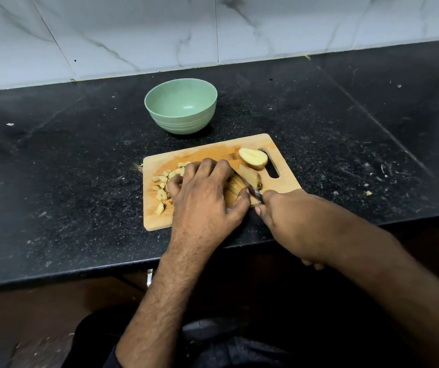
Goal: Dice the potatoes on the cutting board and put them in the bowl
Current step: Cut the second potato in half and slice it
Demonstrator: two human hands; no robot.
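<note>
One view is all I have, looking down from the head. I see a black speckled worktop point(67, 160) with white crumbs and scratches on it. Behind it, along the back edge, stands a white marble-look tiled wall point(133, 30). A green bowl point(181, 105) sits near the back edge, apart from the wooden cutting board point(205, 152), which lies near the front edge. Small diced potato pieces point(161, 188) lie on the left side of the board. A half potato point(253, 158) rests at the board's right end, beside the handle slot. My left hand point(205, 197) curls its fingers over a potato piece point(235, 185) in the middle of the board. My right hand point(290, 216) grips the knife point(251, 187), and the blade lies across that piece. Below the front edge it is dark, with brown floor point(40, 314) and dark clothes.
</note>
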